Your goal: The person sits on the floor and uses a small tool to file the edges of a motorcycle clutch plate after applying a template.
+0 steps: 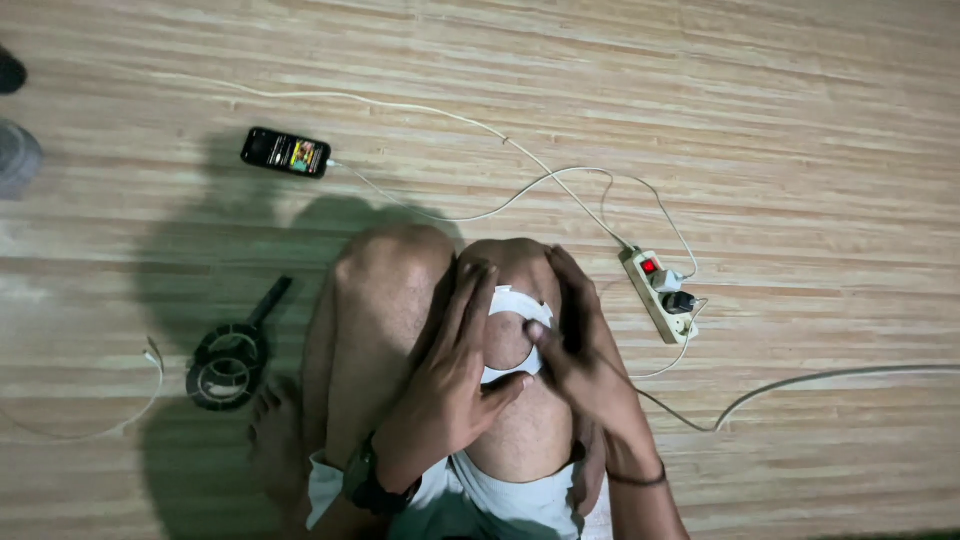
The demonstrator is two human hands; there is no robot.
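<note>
both hands [500, 360] on white tape [520, 303]

One screen only: a phone [286, 153] lay flat on the wooden floor [800, 120], upper left, well apart from the knees. It was a small black rectangle, its screen lit with a dark picture showing patches of green, yellow and red. No packages, labels or signs were visible.
</note>
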